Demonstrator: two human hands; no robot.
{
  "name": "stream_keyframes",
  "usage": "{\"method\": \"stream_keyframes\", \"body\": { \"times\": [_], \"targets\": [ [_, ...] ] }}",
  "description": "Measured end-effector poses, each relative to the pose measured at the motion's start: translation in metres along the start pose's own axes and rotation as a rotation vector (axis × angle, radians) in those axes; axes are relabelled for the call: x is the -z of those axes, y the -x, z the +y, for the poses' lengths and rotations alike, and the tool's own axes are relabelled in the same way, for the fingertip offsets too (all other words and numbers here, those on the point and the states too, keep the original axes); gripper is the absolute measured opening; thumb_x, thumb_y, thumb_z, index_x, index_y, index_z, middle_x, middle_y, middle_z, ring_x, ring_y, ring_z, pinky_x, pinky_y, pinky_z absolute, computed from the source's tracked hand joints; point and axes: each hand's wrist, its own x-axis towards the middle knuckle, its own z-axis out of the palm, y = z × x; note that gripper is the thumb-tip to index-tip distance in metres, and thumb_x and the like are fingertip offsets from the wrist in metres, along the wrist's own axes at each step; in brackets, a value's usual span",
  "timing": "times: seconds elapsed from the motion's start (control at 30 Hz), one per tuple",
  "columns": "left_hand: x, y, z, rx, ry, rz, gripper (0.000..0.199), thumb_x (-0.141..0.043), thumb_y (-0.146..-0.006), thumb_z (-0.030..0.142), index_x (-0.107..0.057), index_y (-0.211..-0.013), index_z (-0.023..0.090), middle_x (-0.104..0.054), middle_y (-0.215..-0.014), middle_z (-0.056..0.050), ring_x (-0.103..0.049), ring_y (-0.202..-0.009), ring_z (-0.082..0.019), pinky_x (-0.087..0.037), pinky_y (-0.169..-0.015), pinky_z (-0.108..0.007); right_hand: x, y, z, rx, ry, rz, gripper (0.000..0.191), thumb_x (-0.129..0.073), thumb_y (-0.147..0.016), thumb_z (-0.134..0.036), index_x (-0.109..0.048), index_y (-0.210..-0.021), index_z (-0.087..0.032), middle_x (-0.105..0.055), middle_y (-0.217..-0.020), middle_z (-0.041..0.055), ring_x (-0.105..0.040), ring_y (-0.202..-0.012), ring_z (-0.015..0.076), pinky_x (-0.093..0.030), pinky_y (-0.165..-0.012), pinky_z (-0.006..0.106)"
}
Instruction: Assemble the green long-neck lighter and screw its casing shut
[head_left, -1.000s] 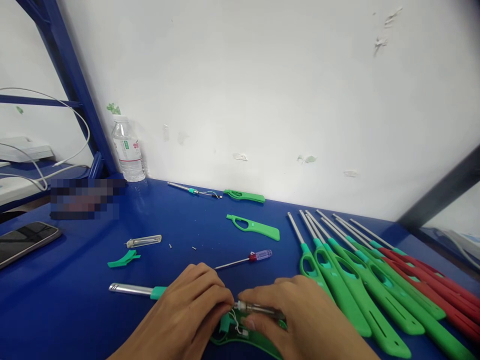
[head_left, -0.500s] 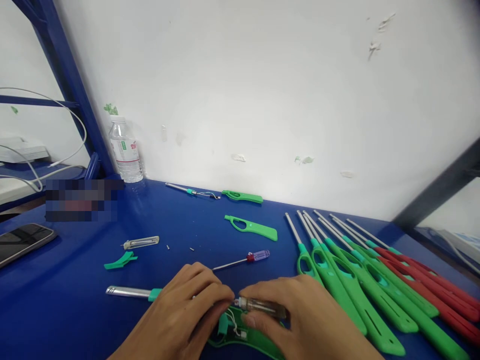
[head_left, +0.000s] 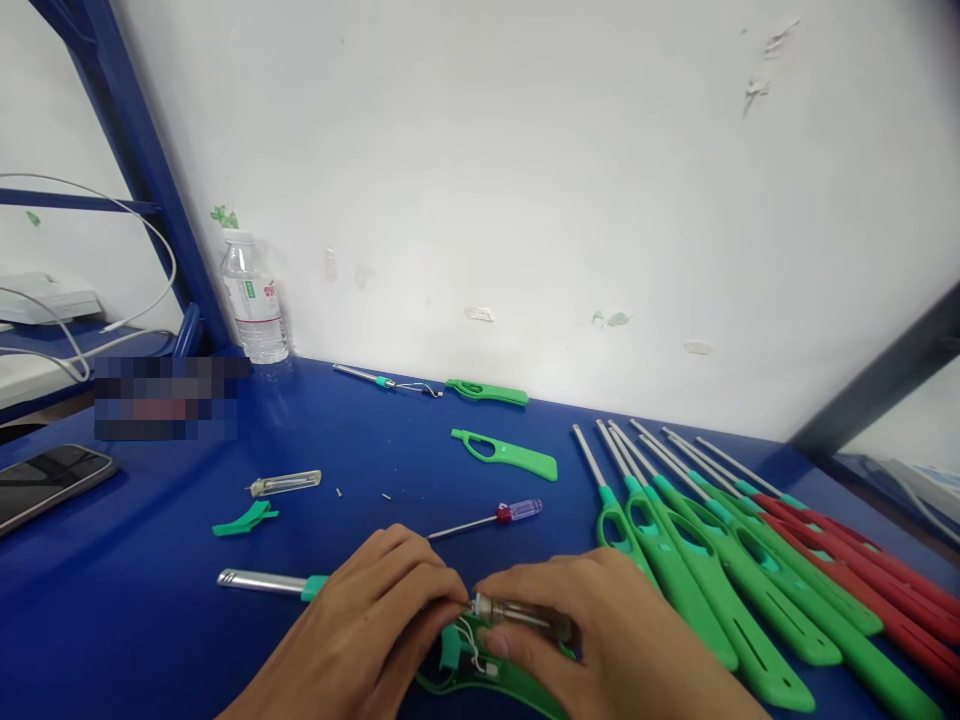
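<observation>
Between the thumb and fingers of my right hand [head_left: 592, 620] is a small clear fuel tank [head_left: 525, 615], its tip pointing left. My left hand [head_left: 375, 610] is closed, its fingertips pinched at that tip; what they grip is too small to make out. Beneath both hands lies an opened green lighter shell [head_left: 487, 685] with white wires and a teal trigger [head_left: 450, 645] inside. Its metal tube [head_left: 262, 582] sticks out to the left of my left hand. A screwdriver [head_left: 519, 511] with a purple handle lies just beyond my hands.
Several green lighters [head_left: 697, 580] and red lighters [head_left: 862, 575] lie fanned at the right. Farther back are a green shell half [head_left: 514, 458] and a wired tube [head_left: 367, 376]. At left are another tank [head_left: 286, 484], a teal piece [head_left: 246, 520], a phone [head_left: 52, 480] and a bottle [head_left: 255, 305].
The tank in my right hand has shifted very slightly left, closer against my left fingertips. The whole view has moved a little; the objects on the table lie as before.
</observation>
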Motion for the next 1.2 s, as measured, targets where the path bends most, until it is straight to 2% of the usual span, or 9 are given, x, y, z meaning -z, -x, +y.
{"method": "stream_keyframes", "body": {
  "times": [0.1,0.2,0.37,0.5,0.6,0.7,0.8,1.07,1.2],
  "targets": [
    [0.001,-0.002,0.002,-0.017,-0.026,-0.005,0.023,-0.050,-0.118,0.010,-0.064,-0.116,0.028,-0.072,-0.104,0.004,-0.064,-0.094,-0.012,-0.051,-0.087,-0.020,0.000,0.000,0.000,-0.006,-0.030,-0.013,0.025,-0.074,-0.102,-0.014,-0.078,-0.083,-0.030,-0.079,-0.078,-0.0075,-0.069,-0.071,0.0150,-0.034,-0.063,0.028],
    [0.005,-0.003,0.002,-0.036,-0.064,-0.041,0.022,-0.049,-0.118,0.011,-0.063,-0.118,0.028,-0.072,-0.105,0.004,-0.065,-0.095,-0.013,-0.051,-0.088,-0.021,-0.001,0.000,0.003,-0.028,-0.092,0.012,0.021,-0.078,-0.101,-0.016,-0.086,-0.094,-0.033,-0.083,-0.090,-0.0076,-0.075,-0.086,0.0170,-0.043,-0.074,0.026],
    [0.031,-0.001,-0.005,-0.063,-0.393,-0.096,0.038,-0.048,-0.111,0.006,-0.066,-0.131,0.033,-0.079,-0.121,0.006,-0.074,-0.114,-0.012,-0.052,-0.103,-0.020,-0.001,-0.002,0.005,-0.115,-0.032,-0.024,0.013,-0.085,-0.102,-0.025,-0.091,-0.110,-0.034,-0.081,-0.112,-0.0009,-0.077,-0.103,0.0219,-0.049,-0.086,0.030],
    [0.060,0.005,-0.017,-0.002,-0.446,-0.158,0.021,-0.061,-0.113,0.025,-0.074,-0.121,0.039,-0.082,-0.114,0.012,-0.081,-0.102,-0.010,-0.056,-0.095,-0.019,0.000,-0.004,0.002,-0.196,0.023,-0.103,0.022,-0.085,-0.104,-0.025,-0.089,-0.123,-0.035,-0.080,-0.119,0.0007,-0.076,-0.112,0.0250,-0.051,-0.094,0.034],
    [0.071,0.008,-0.027,0.090,-0.407,-0.267,0.018,-0.065,-0.113,0.033,-0.079,-0.118,0.043,-0.082,-0.114,0.012,-0.081,-0.099,-0.010,-0.057,-0.091,-0.019,0.000,-0.004,-0.001,-0.228,0.028,-0.120,0.024,-0.087,-0.102,-0.024,-0.087,-0.123,-0.036,-0.080,-0.117,-0.0005,-0.075,-0.110,0.0250,-0.050,-0.095,0.035],
    [0.071,0.010,-0.031,0.175,-0.360,-0.387,0.025,-0.061,-0.115,0.031,-0.082,-0.111,0.044,-0.081,-0.113,0.011,-0.079,-0.096,-0.011,-0.057,-0.086,-0.020,0.000,-0.004,-0.002,-0.244,0.035,-0.135,0.023,-0.090,-0.097,-0.020,-0.086,-0.114,-0.035,-0.078,-0.106,-0.0023,-0.073,-0.099,0.0222,-0.047,-0.086,0.032],
    [0.067,0.011,-0.030,0.234,-0.342,-0.434,0.030,-0.058,-0.115,0.029,-0.084,-0.108,0.042,-0.081,-0.112,0.008,-0.078,-0.096,-0.013,-0.057,-0.085,-0.020,-0.002,-0.005,-0.001,-0.247,0.033,-0.134,0.025,-0.091,-0.092,-0.017,-0.086,-0.109,-0.034,-0.077,-0.101,-0.0032,-0.071,-0.094,0.0203,-0.044,-0.081,0.031],
    [0.066,0.007,-0.027,0.186,-0.303,-0.417,0.032,-0.058,-0.114,0.023,-0.085,-0.107,0.038,-0.080,-0.108,0.006,-0.078,-0.090,-0.012,-0.054,-0.081,-0.017,-0.006,-0.006,0.006,-0.225,-0.016,-0.104,0.024,-0.088,-0.090,-0.015,-0.086,-0.106,-0.033,-0.080,-0.099,-0.0042,-0.071,-0.093,0.0201,-0.042,-0.079,0.030],
    [0.061,0.005,-0.021,0.184,-0.251,-0.332,0.033,-0.058,-0.112,0.018,-0.084,-0.102,0.037,-0.078,-0.102,0.007,-0.076,-0.085,-0.010,-0.050,-0.079,-0.017,-0.006,-0.006,0.006,-0.225,-0.023,-0.099,0.023,-0.087,-0.090,-0.015,-0.087,-0.104,-0.033,-0.081,-0.099,-0.0032,-0.073,-0.096,0.0213,-0.042,-0.080,0.031]
  ]
}}
